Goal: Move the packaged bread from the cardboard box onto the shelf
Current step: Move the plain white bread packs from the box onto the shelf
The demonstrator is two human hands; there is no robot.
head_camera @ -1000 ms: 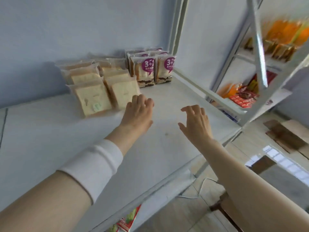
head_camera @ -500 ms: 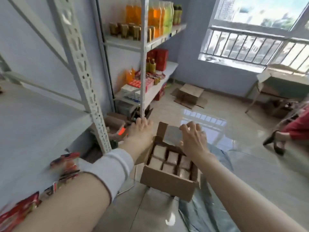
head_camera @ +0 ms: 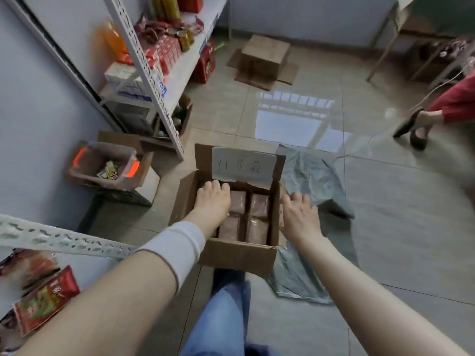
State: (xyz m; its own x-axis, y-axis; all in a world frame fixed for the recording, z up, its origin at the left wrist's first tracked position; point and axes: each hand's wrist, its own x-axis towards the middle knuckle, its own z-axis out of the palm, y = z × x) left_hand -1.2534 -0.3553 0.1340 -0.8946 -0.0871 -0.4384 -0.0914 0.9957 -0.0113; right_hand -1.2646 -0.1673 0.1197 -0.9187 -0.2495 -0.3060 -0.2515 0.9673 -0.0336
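An open cardboard box point(head_camera: 239, 255) stands on the tiled floor in front of me, with several packaged breads point(head_camera: 258, 206) lying flat inside. My left hand point(head_camera: 213, 200) hangs over the box's left half, fingers relaxed, holding nothing. My right hand point(head_camera: 299, 214) hovers at the box's right wall, fingers spread and empty. The shelf's point(head_camera: 51, 240) perforated front edge crosses the lower left. The bread stacked on the upper shelf is out of view.
Red snack packets point(head_camera: 43, 299) lie on the shelf at lower left. A plastic bin point(head_camera: 102, 165) sits on the floor to the left, a grey bag point(head_camera: 308, 176) lies right of the box. Another person's feet point(head_camera: 413, 124) are at the far right. Another box point(head_camera: 264, 57) stands farther back.
My view has swung from the shelf with stacked bread down to the floor. Both empty hands have dropped from the shelf to the open cardboard box.
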